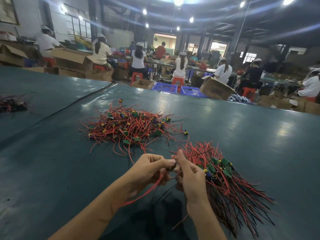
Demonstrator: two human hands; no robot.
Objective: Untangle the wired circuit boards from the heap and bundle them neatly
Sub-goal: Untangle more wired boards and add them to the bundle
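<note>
The head view shows three groups of wired boards. One loose heap (128,129) of red wires and small green boards lies in the middle of the table (242,135). One bundle (221,179), with its wires lying mostly in the same direction, is at the near right. One small pile (12,103), darker and blurred, sits far at the left edge. The boards are too many and too tangled to count.

The table is covered with a dark green, slightly shiny sheet, and a seam runs across its left part. Behind it is a large workshop with bright lamps (178,0) on the ceiling. Several workers (138,58) sit on red stools (136,77) at long benches with their backs to the camera. Two blue crates (164,88) and open cardboard boxes (216,90) stand on the floor.

Two bare hands meet above the near table. The left hand (149,170) has its fingers curled, and its thumb and forefinger pinch one wired board (171,168), whose red wire hangs down below. The right hand (188,177), also curled, pinches the same piece from the other side. The bundle touches this hand's far side, but whether the fingers grip it I cannot tell.
</note>
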